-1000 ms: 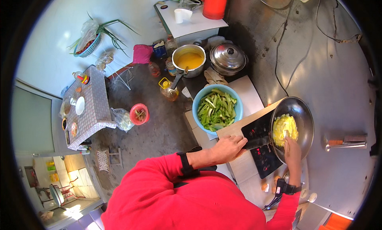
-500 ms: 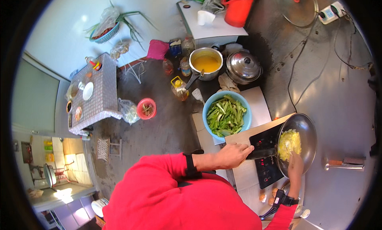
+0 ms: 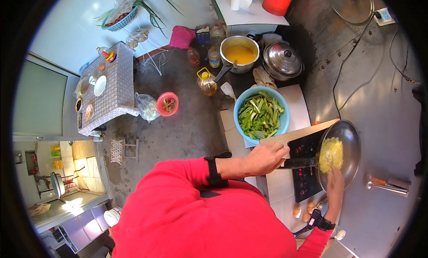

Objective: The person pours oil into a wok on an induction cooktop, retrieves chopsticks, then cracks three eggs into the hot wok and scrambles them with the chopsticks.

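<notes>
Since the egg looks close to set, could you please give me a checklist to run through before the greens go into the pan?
1. Left hand grips the pan handle: ok.
2. Pan sits on the cooktop: ok.
3. Right hand at the egg; tool in its fingers: cannot tell.
4. Greens in the blue bowl beside the cooktop, within reach: ok.
5. Egg cooked through: cannot tell.
6. Cooktop heat setting: cannot tell.

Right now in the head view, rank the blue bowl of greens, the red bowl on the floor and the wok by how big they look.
1. Wok
2. Blue bowl of greens, nearly as big
3. Red bowl, far smaller, though it sits farther from the camera
</notes>
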Demonstrator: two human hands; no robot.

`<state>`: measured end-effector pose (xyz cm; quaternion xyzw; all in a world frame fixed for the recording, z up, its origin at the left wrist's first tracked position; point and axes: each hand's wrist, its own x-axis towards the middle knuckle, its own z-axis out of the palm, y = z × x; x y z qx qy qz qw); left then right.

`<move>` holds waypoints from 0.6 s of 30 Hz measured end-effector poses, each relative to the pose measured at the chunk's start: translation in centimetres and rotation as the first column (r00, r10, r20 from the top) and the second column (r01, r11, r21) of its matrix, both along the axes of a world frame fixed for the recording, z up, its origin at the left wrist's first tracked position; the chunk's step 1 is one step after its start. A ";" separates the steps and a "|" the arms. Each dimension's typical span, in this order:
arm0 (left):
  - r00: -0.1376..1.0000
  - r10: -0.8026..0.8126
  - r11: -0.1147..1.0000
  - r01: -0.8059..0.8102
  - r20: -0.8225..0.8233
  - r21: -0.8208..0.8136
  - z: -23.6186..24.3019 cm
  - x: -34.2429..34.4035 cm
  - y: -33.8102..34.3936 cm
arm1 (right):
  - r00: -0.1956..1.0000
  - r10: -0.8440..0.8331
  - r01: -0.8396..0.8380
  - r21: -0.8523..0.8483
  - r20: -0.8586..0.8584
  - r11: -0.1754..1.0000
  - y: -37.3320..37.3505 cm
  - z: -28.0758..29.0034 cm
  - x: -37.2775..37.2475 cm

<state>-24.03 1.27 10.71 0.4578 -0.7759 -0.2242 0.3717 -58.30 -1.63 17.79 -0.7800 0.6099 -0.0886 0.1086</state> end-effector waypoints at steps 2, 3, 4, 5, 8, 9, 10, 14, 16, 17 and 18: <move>0.999 0.019 0.999 -0.020 -0.026 -0.043 0.7 0.7 -0.3 | 0.999 0.040 -0.039 -0.056 0.017 0.998 0.5 -0.5 -0.6; 0.999 0.014 0.998 -0.016 -0.046 -0.058 1.2 1.0 -0.4 | 0.996 0.025 -0.024 -0.017 0.085 1.000 0.6 -0.6 -0.8; 0.998 0.005 0.997 -0.010 -0.067 -0.074 1.9 1.4 -0.5 | 0.998 0.016 -0.016 0.001 0.068 1.000 0.7 -0.8 -0.9; 0.998 -0.024 0.998 0.021 -0.056 -0.063 2.8 1.8 -0.6 | 0.998 0.011 -0.012 0.004 0.069 1.000 0.6 -0.9 -1.0; 0.943 -0.270 0.944 0.299 -0.193 0.141 6.4 3.5 -0.6 | 0.997 0.026 -0.028 0.036 0.069 0.999 0.6 -0.9 -0.8; 0.870 -0.324 0.859 0.435 -0.371 0.269 7.9 4.0 -0.5 | 0.998 0.026 -0.029 0.045 0.064 0.999 0.6 -0.9 -0.7; 0.748 -0.388 0.777 0.580 -0.538 0.245 9.6 4.7 -0.6 | 0.998 0.022 -0.025 0.052 0.058 0.998 0.7 -0.8 -0.6; 0.285 -0.666 0.592 0.765 -0.690 -0.255 16.4 8.1 -1.1 | 1.000 0.021 -0.020 0.072 -0.017 0.997 1.0 -0.3 0.2; 0.062 -0.731 0.451 0.791 -0.680 -0.413 19.1 10.9 -1.2 | 1.000 0.025 -0.025 0.066 -0.002 0.998 1.0 -0.1 0.6; 0.088 -0.751 0.449 0.795 -0.655 -0.408 20.2 11.4 -1.3 | 1.000 0.018 -0.018 0.036 -0.017 0.999 1.3 0.0 0.7; 0.048 -0.760 0.420 0.797 -0.648 -0.434 21.3 11.9 -1.5 | 1.000 -0.013 0.015 0.074 -0.021 0.997 1.0 0.0 0.9</move>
